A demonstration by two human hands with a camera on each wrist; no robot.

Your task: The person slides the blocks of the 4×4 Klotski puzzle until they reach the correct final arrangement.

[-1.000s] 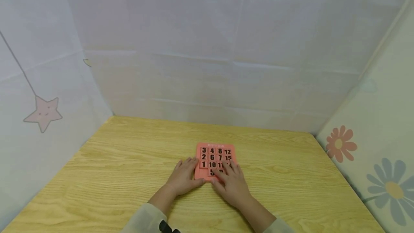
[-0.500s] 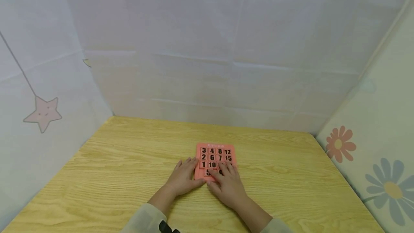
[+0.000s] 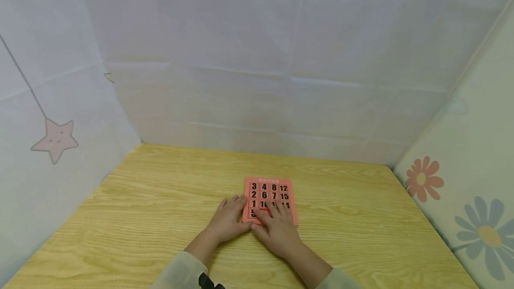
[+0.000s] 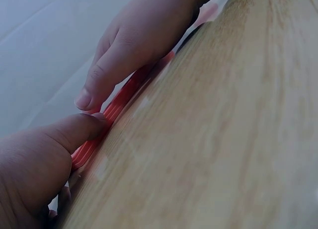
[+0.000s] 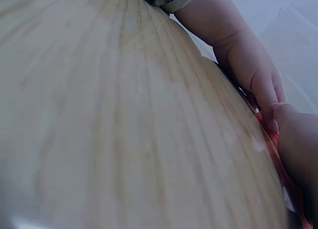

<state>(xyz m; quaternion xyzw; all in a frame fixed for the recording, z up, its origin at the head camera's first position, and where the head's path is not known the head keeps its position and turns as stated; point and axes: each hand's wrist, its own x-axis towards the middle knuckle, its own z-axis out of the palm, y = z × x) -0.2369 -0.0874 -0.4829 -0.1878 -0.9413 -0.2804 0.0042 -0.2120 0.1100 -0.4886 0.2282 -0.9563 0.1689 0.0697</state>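
Note:
A pink sliding number puzzle [image 3: 268, 180] lies flat on the table, its black-numbered tiles set in rows. At its near left corner, my left hand [image 3: 227, 220] holds the frame, fingers along the left side and thumb on the near edge. My right hand [image 3: 279, 233] reaches over the lower right part with fingers extended. Its index fingertip touches the 5 tile [image 3: 253, 213] in the bottom left slot. Several lower right tiles are hidden beneath that hand. In the left wrist view, the left thumb [image 4: 82, 129] presses the puzzle's red-looking side [image 4: 121, 97].
The wood-grain table [image 3: 168, 182] spreads out around the puzzle. Pale cloth walls [image 3: 257, 79] stand behind it and at both sides, printed with a star [image 3: 55, 141] and flowers [image 3: 420, 178]. A black band [image 3: 206, 281] shows at the left sleeve.
My right hand has moved left, sliding the 5 tile from the second slot of the bottom row into the far left one. The left hand has stayed in place at the corner.

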